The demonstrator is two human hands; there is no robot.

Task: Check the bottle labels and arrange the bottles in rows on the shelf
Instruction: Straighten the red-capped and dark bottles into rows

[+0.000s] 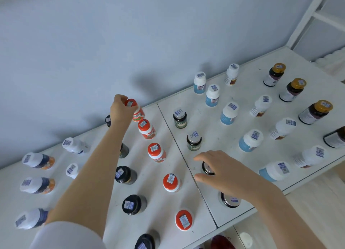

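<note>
Many small bottles stand in rows on a white shelf. My left hand reaches to the back and grips the cap of an orange-capped bottle at the far end of the orange row. Several more orange-capped bottles run toward me. My right hand hovers over a dark bottle with its fingers spread and curved above the lid; contact is unclear. Dark green bottles stand in the same row behind it.
Black-capped bottles line up left of the orange row. White-capped blue bottles, white bottles and gold-capped brown bottles fill the right side. A wall backs the shelf. A white frame rises at the right.
</note>
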